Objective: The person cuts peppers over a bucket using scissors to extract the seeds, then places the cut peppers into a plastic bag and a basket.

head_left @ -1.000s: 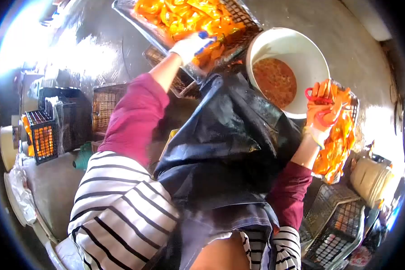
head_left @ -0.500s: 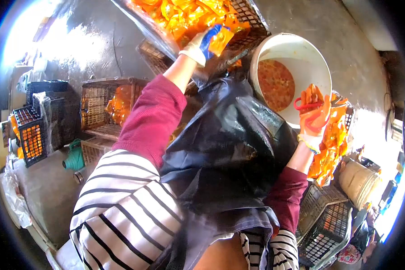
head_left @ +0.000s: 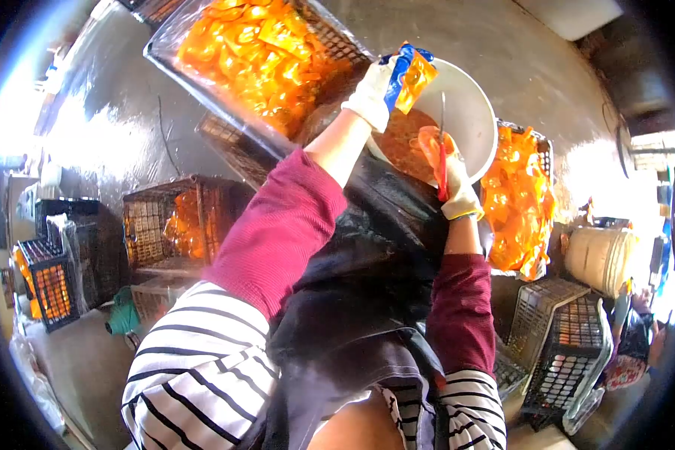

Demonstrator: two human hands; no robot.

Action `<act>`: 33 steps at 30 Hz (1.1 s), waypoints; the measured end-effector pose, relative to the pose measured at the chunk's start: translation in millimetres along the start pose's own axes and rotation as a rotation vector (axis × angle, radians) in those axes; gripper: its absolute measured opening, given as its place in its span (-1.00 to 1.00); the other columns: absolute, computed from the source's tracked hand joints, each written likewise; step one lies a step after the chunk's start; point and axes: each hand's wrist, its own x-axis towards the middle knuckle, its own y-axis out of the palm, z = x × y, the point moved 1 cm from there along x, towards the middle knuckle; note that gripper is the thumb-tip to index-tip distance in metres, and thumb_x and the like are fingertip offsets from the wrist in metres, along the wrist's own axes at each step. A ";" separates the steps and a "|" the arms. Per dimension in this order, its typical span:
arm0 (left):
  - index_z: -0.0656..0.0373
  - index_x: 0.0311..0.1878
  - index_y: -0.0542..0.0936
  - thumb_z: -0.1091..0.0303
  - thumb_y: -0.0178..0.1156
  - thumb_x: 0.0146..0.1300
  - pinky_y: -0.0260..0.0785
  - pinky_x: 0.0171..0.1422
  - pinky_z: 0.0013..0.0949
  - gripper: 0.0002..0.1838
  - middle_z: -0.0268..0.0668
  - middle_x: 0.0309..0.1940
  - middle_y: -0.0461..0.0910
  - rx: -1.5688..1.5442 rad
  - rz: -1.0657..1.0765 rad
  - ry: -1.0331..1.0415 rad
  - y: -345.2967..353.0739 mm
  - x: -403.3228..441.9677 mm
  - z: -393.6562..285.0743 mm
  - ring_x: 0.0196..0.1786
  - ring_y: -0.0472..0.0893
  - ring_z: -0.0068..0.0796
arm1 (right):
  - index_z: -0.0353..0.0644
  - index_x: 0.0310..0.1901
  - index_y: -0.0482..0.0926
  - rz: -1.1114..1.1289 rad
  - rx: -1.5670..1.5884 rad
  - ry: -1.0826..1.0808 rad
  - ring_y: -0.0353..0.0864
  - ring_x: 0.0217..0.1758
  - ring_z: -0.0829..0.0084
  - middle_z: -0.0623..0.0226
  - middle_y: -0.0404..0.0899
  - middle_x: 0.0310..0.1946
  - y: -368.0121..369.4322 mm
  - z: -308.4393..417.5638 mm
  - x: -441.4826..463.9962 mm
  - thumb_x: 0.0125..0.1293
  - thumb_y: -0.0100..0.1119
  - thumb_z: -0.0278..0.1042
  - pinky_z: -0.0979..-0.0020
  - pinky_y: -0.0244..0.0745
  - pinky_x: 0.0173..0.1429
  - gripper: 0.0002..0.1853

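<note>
On the left, a brown crate point(head_left: 144, 229) holds orange stuff; farther, a lined crate point(head_left: 334, 37) heaped with orange pieces; then a white bucket point(head_left: 472, 112) of reddish liquid point(head_left: 405, 139); right, another orange-filled crate point(head_left: 547, 165). A black apron point(head_left: 375, 232) hides the bucket's near edge. Since a moment ago, the left hand point(head_left: 375, 94), gripping an orange piece point(head_left: 416, 84), has reached the bucket; the right hand point(head_left: 451, 176), closed round red-handled scissors point(head_left: 443, 169), too.

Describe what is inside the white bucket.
Reddish contents lie low in the white bucket. The left hand, right hand and apron cover parts of the view; whatever lies behind them cannot be seen.
</note>
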 end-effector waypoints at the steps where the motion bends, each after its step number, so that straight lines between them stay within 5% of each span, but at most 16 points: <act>1: 0.12 0.17 0.47 0.28 0.07 0.32 0.37 0.21 -0.34 -0.64 -0.26 0.05 0.56 -0.099 -0.021 0.044 10.7 -1.2 18.6 0.12 0.55 -0.34 | -0.26 0.04 0.49 0.063 -0.067 -0.037 0.59 -0.05 0.36 0.23 0.58 -0.09 -4.0 0.1 0.5 0.37 0.07 -0.38 0.43 0.54 0.00 -0.74; 4: 0.12 0.20 0.44 0.30 0.04 0.34 0.27 0.34 -0.37 -0.63 -0.23 0.11 0.52 -0.405 -0.047 0.071 28.7 10.6 94.5 0.22 0.47 -0.35 | -0.28 0.06 0.49 0.226 -0.200 -0.094 0.59 -0.09 0.43 0.27 0.57 -0.09 -13.8 -6.6 9.2 0.35 0.12 -0.38 0.49 0.52 0.03 -0.71; 8: 0.17 0.16 0.46 0.28 0.05 0.35 0.31 0.28 -0.38 -0.65 -0.24 0.08 0.53 -0.137 0.056 0.108 26.6 9.9 73.8 0.15 0.50 -0.36 | -0.28 0.07 0.48 0.191 -0.485 -0.075 0.61 -0.25 0.46 0.24 0.59 -0.18 -11.9 -3.8 18.7 0.31 0.14 -0.44 0.48 0.58 -0.25 -0.69; 12: 0.28 0.02 0.50 0.22 0.18 0.32 0.44 0.07 -0.48 -0.65 -0.29 -0.07 0.58 -0.251 0.015 0.095 28.1 6.5 43.3 -0.08 0.57 -0.53 | -0.30 0.10 0.44 0.167 -0.340 0.063 0.62 -0.41 0.38 0.12 0.60 -0.27 -12.2 7.3 10.0 0.33 0.10 -0.44 0.51 0.54 -0.44 -0.68; 16: 0.23 0.06 0.52 0.21 0.20 0.30 0.44 0.09 -0.47 -0.64 -0.24 -0.01 0.57 -0.837 -0.060 -0.264 31.1 0.9 42.0 0.01 0.57 -0.46 | -0.31 0.15 0.39 0.128 -0.326 0.121 0.62 -0.48 0.31 0.05 0.60 -0.30 -7.3 14.7 5.6 0.35 0.04 -0.45 0.52 0.51 -0.50 -0.65; 19: 0.23 0.08 0.52 0.21 0.27 0.22 0.42 0.14 -0.43 -0.58 -0.22 0.02 0.57 -0.528 0.019 -0.187 31.4 -8.5 23.2 0.08 0.54 -0.39 | -0.31 0.15 0.38 0.050 -0.391 0.102 0.63 -0.47 0.29 0.05 0.60 -0.31 -2.2 19.7 3.0 0.33 0.06 -0.46 0.51 0.51 -0.50 -0.63; 20: 0.25 0.11 0.50 0.12 0.28 0.15 0.39 0.19 -0.34 -0.48 -0.17 0.05 0.56 -0.162 -0.037 -0.150 30.6 -8.9 45.6 0.07 0.56 -0.28 | -0.30 0.15 0.39 0.008 -0.438 0.085 0.63 -0.47 0.29 0.05 0.61 -0.32 0.0 20.8 1.9 0.32 0.08 -0.47 0.51 0.50 -0.50 -0.63; 22: 0.25 0.16 0.46 0.21 0.25 0.17 0.41 0.18 -0.34 -0.48 -0.11 0.08 0.53 0.137 -0.025 -0.318 31.7 -2.9 88.7 0.09 0.54 -0.24 | -0.30 0.13 0.40 -0.010 -0.510 -0.112 0.62 -0.49 0.33 0.09 0.62 -0.37 -5.3 5.0 11.9 0.29 0.11 -0.45 0.53 0.48 -0.52 -0.63; 24: 0.22 0.26 0.37 0.38 0.28 0.20 0.45 0.16 -0.39 -0.44 -0.15 0.15 0.46 0.238 0.041 -0.363 32.7 -4.0 67.8 0.14 0.49 -0.33 | -0.26 0.08 0.44 -0.029 -0.495 -0.221 0.58 -0.53 0.42 0.18 0.61 -0.43 -3.7 -1.0 13.7 0.29 0.16 -0.36 0.54 0.44 -0.51 -0.64; 27: 0.20 0.28 0.37 0.35 0.25 0.21 0.42 0.21 -0.36 -0.44 -0.13 0.17 0.46 0.331 0.074 -0.362 34.8 -7.4 42.6 0.15 0.49 -0.29 | -0.22 0.04 0.47 -0.026 -0.384 -0.128 0.53 -0.48 0.55 0.30 0.58 -0.38 -0.8 2.1 7.8 0.28 0.21 -0.28 0.55 0.43 -0.43 -0.65; 29: 0.20 0.26 0.40 0.32 0.22 0.20 0.40 0.22 -0.35 -0.46 -0.12 0.15 0.48 0.279 0.026 -0.397 29.2 -5.0 50.0 0.15 0.50 -0.28 | -0.26 0.10 0.44 0.038 -0.363 0.106 0.59 -0.25 0.50 0.26 0.58 -0.16 -4.6 12.2 5.0 0.25 0.21 -0.44 0.55 0.51 -0.34 -0.62; 33: 0.21 0.21 0.45 0.25 0.15 0.21 0.37 0.22 -0.33 -0.50 -0.08 0.10 0.52 0.308 -0.098 -0.518 22.3 -6.8 26.9 0.14 0.51 -0.27 | -0.24 0.11 0.45 -0.008 -0.564 -0.026 0.59 -0.34 0.50 0.26 0.60 -0.18 0.1 8.0 10.2 0.28 0.19 -0.43 0.55 0.49 -0.38 -0.63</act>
